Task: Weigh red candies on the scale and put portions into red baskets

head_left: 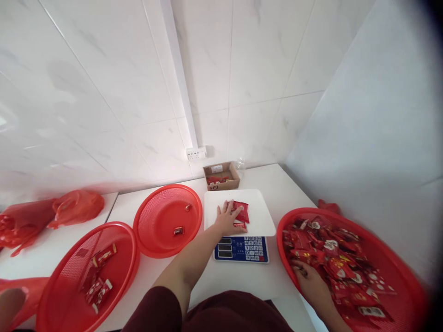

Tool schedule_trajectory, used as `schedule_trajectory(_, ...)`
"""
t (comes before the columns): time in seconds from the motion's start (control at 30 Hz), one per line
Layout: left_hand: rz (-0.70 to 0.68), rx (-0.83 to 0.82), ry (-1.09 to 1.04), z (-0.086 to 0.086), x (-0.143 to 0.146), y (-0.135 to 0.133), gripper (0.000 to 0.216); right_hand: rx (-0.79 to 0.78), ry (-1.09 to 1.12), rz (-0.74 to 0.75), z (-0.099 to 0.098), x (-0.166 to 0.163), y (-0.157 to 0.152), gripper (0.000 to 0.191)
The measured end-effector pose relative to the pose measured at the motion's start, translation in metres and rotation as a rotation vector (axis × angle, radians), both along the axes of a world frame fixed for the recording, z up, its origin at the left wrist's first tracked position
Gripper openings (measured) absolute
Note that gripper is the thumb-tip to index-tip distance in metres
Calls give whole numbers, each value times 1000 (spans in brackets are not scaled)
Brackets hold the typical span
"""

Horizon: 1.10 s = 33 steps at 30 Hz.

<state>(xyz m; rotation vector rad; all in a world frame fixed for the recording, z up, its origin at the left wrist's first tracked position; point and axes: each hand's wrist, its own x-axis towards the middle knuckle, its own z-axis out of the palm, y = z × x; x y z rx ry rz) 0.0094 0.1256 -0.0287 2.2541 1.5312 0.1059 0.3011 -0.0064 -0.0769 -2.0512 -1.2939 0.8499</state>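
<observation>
My left hand (228, 220) lies with its fingers spread over several small red snack packets (242, 212) on the white pan (259, 216) of a digital scale. Below the pan, the scale's blue keypad (242, 249) and dark displays show. On the right, my right hand (313, 283) is inside the near left side of a large red basket (398, 258). Its fingers are curled against the basket wall, and a small dark bit shows between them, too small to name. Heaped in that basket are many red snack packets (341, 267).
Left of the scale stands a red basket (159, 244) with two small packets; nearer me another red basket (129, 272) holds several. An open cardboard box (223, 185) with packets sits behind the scale. Red plastic bags (78, 207) lie far left. Part of another person's hand (12, 304) shows lower left.
</observation>
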Motion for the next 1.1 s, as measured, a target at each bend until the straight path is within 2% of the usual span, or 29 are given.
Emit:
schedule_trajectory(0.13,-84,48,33,-2,11,16,92,6,4,-3,-2,2,0,35)
schedule_trajectory(0.27,-118,207,38,-6,13,18,73,-6,4,0,-5,3,0,39)
schedule_trajectory(0.37,-106,242,63,-9,12,17,65,-18,-10,2,-6,4,0,40)
schedule_trajectory(0.5,-53,158,66,-10,11,21,52,-5,-5,5,-5,3,0,37)
schedule_trajectory(0.73,178,124,-133,-11,4,26,33,-18,22,-12,-1,1,-1,37)
schedule_trajectory(0.9,371,243,-306,1,-30,18,25,-52,29,-9,-1,1,0,41)
schedule_trajectory(1.1,647,368,-370,25,-117,-18,24,-61,32,2,-2,3,1,41)
